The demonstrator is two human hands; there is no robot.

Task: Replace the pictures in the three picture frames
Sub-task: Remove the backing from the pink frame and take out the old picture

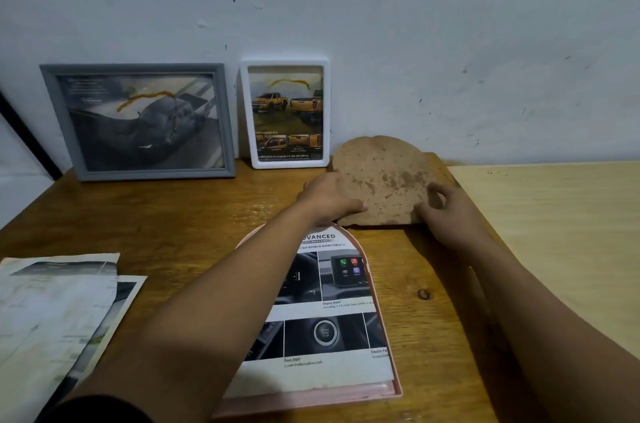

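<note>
A brown arched backing board lies flat at the back of the wooden table. My left hand grips its left edge and my right hand grips its lower right corner. In front of it lies a pink arched frame, open and face down, with a car-brochure picture resting in it; my left forearm crosses over it. A grey frame and a white frame stand against the wall, each holding a car picture.
Several loose brochure pages lie at the table's front left. A lighter wooden table adjoins on the right. The pale wall stands directly behind the frames.
</note>
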